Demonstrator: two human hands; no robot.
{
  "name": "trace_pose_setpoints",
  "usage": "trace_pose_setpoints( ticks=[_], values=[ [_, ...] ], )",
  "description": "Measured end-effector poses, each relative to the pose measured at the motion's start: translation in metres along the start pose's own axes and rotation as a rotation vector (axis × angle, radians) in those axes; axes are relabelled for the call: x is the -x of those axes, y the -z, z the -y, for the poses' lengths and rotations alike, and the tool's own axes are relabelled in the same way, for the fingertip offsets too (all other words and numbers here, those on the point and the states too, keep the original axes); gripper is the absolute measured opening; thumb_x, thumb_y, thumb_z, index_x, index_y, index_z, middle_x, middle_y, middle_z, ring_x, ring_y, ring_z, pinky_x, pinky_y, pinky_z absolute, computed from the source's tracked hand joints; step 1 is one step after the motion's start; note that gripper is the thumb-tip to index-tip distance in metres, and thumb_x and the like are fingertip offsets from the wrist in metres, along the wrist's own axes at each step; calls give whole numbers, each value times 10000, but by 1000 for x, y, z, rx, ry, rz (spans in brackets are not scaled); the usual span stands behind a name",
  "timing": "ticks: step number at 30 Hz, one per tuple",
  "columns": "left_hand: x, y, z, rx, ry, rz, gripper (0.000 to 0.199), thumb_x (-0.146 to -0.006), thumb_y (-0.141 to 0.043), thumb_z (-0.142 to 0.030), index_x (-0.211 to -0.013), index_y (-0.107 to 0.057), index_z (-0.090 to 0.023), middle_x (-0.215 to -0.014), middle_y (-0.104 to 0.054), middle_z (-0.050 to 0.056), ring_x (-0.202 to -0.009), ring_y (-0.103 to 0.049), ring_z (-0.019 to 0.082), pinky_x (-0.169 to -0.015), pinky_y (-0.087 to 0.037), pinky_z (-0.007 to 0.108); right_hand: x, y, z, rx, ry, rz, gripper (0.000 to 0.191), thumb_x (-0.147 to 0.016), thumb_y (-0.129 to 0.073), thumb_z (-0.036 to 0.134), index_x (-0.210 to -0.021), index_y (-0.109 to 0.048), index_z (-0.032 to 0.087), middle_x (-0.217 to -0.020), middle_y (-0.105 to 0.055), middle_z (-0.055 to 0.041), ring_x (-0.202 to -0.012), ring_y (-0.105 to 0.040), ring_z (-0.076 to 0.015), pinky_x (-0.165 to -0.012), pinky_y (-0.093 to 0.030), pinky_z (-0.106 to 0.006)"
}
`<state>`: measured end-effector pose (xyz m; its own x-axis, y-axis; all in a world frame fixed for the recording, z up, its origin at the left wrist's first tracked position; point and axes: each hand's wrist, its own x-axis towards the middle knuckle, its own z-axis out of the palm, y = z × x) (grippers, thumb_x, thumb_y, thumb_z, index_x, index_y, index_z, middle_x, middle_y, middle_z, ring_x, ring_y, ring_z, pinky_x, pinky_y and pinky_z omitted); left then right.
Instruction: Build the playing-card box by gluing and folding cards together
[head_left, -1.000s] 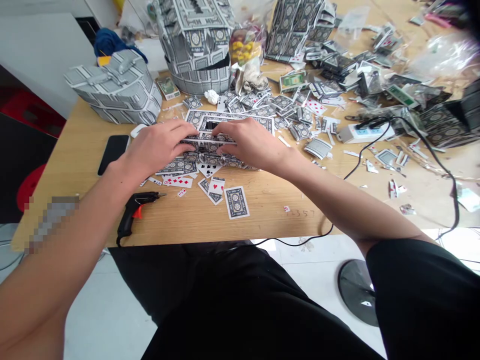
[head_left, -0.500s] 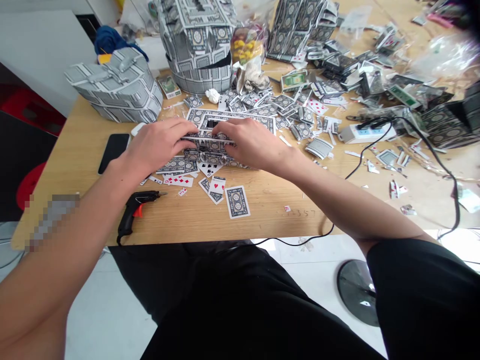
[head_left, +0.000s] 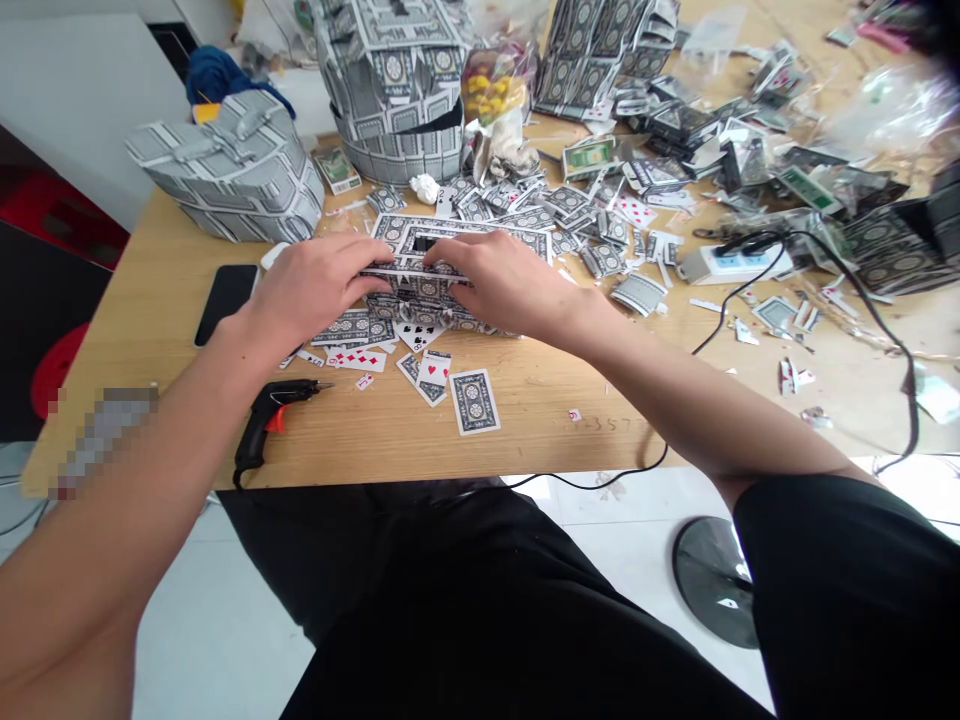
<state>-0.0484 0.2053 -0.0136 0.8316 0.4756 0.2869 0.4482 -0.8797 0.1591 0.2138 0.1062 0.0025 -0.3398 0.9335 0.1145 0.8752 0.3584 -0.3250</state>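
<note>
A boxy piece built of playing cards (head_left: 427,287) lies on the wooden table, patterned backs outward. My left hand (head_left: 319,285) grips its left end, thumb at the front and fingers over the top edge. Around the same edge further right, my right hand (head_left: 499,280) is closed with its fingers bent over the top and the thumb in front. Just this side of the piece are loose cards, among them a face-down card (head_left: 474,402) and a card with red hearts (head_left: 434,370). A black glue gun (head_left: 271,420) with a red trigger lies near my left forearm.
A phone (head_left: 225,305) lies left of my left hand. Behind stand a large rounded card-covered form (head_left: 405,150) and a smaller one (head_left: 232,175). Card scraps cover the right and back. A power strip (head_left: 731,264) trails a black cord (head_left: 885,290) across the right side.
Almost nothing differs. Both hands keep their hold on the card piece, with only a tiny shift of the fingers and of the view.
</note>
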Motion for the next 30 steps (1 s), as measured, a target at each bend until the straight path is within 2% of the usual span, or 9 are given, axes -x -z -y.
trace_pose_setpoints(
  ticks=[11, 15, 18, 23, 27, 30],
  values=[
    [0, 0, 0, 15, -6, 9, 343, -1101, -523, -486, -1393, -673, -389, -1376, -757, 40, -1326, -700, 277, -1098, -592, 521, 1, 0, -1, -22, 19, 20, 532, -869, -579, 106, -1379, -681, 218, -1255, -737, -111, -1119, -651, -315, -964, -456, -436],
    [0, 0, 0, 10, 12, 33, 371, -1108, -501, -503, -1380, -685, -331, -1394, -748, 64, -1342, -689, 286, -1110, -577, 518, 2, -2, 0, -31, 9, 25, 577, -834, -698, 199, -1409, -656, 216, -1299, -711, -137, -1150, -640, -357, -961, -471, -468],
    [-1, 0, 0, 2, 17, 35, 412, -1120, -481, -516, -1371, -683, -259, -1390, -750, 74, -1328, -692, 279, -1110, -572, 491, 2, -3, 2, -35, -21, 9, 494, -905, -682, 276, -1394, -662, 211, -1309, -709, -146, -1140, -648, -345, -938, -476, -463],
    [-1, 1, 0, -3, 18, 24, 429, -1124, -466, -548, -1365, -681, -266, -1391, -746, 27, -1307, -686, 254, -1110, -568, 456, 0, -2, 1, -44, -23, -10, 377, -965, -626, 258, -1334, -696, 226, -1246, -747, -113, -1139, -658, -320, -947, -469, -450],
    [-1, 3, -3, -17, 33, 76, 473, -1136, -435, -553, -1398, -653, -225, -1411, -726, 13, -1304, -666, 224, -1127, -563, 457, 0, -3, -1, -50, -24, -12, 378, -959, -635, 253, -1331, -699, 233, -1236, -749, -104, -1118, -660, -309, -942, -469, -444],
    [0, 2, -3, -15, 28, 60, 468, -1137, -425, -550, -1397, -650, -232, -1408, -729, 26, -1317, -666, 227, -1126, -566, 462, 0, -5, 0, -44, -35, -9, 403, -952, -637, 242, -1351, -692, 227, -1256, -743, -112, -1103, -663, -303, -930, -473, -435]
  ],
)
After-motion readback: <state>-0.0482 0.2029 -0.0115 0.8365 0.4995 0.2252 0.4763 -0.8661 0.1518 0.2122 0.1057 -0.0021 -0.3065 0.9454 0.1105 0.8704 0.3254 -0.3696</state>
